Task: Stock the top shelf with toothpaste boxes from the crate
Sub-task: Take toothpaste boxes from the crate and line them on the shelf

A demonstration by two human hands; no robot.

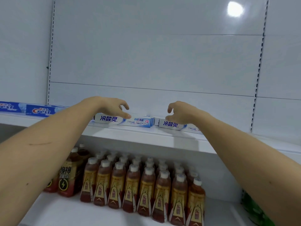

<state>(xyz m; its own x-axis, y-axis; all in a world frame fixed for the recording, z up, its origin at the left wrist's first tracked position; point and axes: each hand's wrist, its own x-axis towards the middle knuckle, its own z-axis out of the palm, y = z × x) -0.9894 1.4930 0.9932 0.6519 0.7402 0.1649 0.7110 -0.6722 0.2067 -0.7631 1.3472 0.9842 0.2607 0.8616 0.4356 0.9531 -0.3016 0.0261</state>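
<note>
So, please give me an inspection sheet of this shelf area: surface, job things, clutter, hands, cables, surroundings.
Surface: white top shelf, mostly bare to the right.
Job things: left box stack and right box stack, lying flat near the front edge; crate not in view.
Clutter: Crest boxes on the far left of the same shelf.
Hands: left hand with fingertips on the left box stack, fingers spread; right hand over the right box stack, fingers curled, contact unclear.
Cables: nothing seen.
Surroundings: bottles in rows on the lower shelf; white back panel with a light reflection.
</note>
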